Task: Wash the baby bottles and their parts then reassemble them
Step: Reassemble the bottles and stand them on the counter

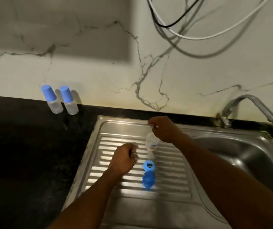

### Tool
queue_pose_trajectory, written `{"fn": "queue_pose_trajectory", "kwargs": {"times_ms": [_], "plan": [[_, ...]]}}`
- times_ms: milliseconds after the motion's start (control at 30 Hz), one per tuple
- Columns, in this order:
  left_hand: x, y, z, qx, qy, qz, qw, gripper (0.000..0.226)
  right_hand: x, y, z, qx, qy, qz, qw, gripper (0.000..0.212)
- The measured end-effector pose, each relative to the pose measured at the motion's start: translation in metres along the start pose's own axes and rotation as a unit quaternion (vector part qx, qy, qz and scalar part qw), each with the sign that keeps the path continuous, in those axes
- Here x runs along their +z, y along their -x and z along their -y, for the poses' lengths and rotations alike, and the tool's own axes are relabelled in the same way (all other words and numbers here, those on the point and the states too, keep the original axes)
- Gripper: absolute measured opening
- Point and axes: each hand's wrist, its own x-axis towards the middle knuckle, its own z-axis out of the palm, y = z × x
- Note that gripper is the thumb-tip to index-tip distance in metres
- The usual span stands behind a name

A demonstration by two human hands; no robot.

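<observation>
**Two blue pieces down, one clear bottle in the right grip**

Nearest, on the ribbed drainboard (115, 200), lies a blue cap (148, 180). A blue ring (149, 166) sits just beyond it, touching it or nearly so. Left of these the left grip (124, 160) is curled above the ribs; I cannot tell whether it encloses anything. Past the ring a clear bottle (151, 144) aims its narrow end down at the metal. The right grip (163, 129) pinches the bottle's far end between fingertips. Blur hides whether the bottle rests on the drainboard.

The bottle looks like light, thin, stiff plastic, probably slick when wet. A fingertip pinch at one end gives little control, so wrapping the fingers round its body would likely hold better. The cap and ring seem hard and small, best taken by their rims.

Farther right lies the sink basin (248, 162). Two capped bottles (61, 103) stand upright side by side on the black bench (25, 146), against the wall. The tap (248, 104) is at the far right, with cables (190, 33) hanging above.
</observation>
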Motion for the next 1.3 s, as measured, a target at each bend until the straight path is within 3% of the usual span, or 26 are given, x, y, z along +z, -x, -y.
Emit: {"fn": "queue_pose_trajectory", "kwargs": {"times_ms": [67, 167, 233, 267, 367, 467, 567, 733, 867, 1000, 1100, 1167, 1200, 1300], "plan": [[0.018, 0.017, 0.005, -0.004, 0.005, 0.02, 1.0, 0.019, 0.001, 0.027, -0.019, 0.001, 0.028, 0.004, 1.0, 0.021], [0.035, 0.036, 0.011, -0.008, 0.003, 0.029, 1.0, 0.033, 0.022, 0.066, -0.038, -0.004, 0.042, 0.074, 0.996, 0.015], [0.038, 0.04, 0.007, -0.016, -0.004, 0.015, 1.0, 0.029, 0.044, 0.083, -0.046, 0.005, 0.026, 0.078, 0.997, 0.009], [0.038, 0.04, 0.003, -0.016, -0.008, 0.009, 1.0, 0.024, 0.056, 0.088, -0.048, 0.023, 0.002, 0.057, 0.998, 0.007], [0.041, 0.035, -0.008, -0.04, -0.003, -0.002, 0.999, 0.007, 0.089, 0.091, -0.045, 0.129, -0.121, -0.037, 0.984, 0.029], [0.044, 0.027, -0.013, -0.102, 0.025, 0.012, 0.994, 0.021, 0.111, 0.083, -0.036, 0.213, -0.197, -0.104, 0.951, 0.041], [0.046, 0.016, -0.014, -0.142, 0.021, 0.025, 0.989, 0.027, 0.124, 0.075, -0.031, 0.253, -0.215, -0.131, 0.934, 0.038], [0.045, 0.007, -0.01, -0.155, -0.002, 0.041, 0.987, 0.021, 0.13, 0.079, -0.026, 0.223, -0.2, -0.173, 0.938, 0.021], [0.045, 0.011, -0.013, -0.202, 0.108, -0.021, 0.973, 0.006, 0.125, 0.098, -0.031, 0.164, -0.222, -0.229, 0.934, 0.013], [0.034, 0.017, -0.022, -0.22, 0.254, -0.073, 0.939, 0.004, 0.113, 0.115, -0.029, 0.168, -0.33, -0.269, 0.889, 0.008], [0.023, 0.021, -0.026, -0.247, 0.36, -0.083, 0.896, 0.011, 0.099, 0.119, -0.024, 0.208, -0.46, -0.25, 0.826, 0.007], [0.016, 0.026, -0.033, -0.26, 0.446, -0.07, 0.854, 0.01, 0.087, 0.121, -0.016, 0.189, -0.58, -0.183, 0.771, 0.006], [0.014, 0.028, -0.037, -0.26, 0.478, -0.066, 0.837, 0.01, 0.081, 0.122, -0.011, 0.174, -0.607, -0.144, 0.762, 0.009], [0.007, 0.037, -0.051, -0.237, 0.522, -0.055, 0.818, 0.014, 0.07, 0.126, 0.001, 0.137, -0.525, -0.046, 0.839, 0.015]]}}
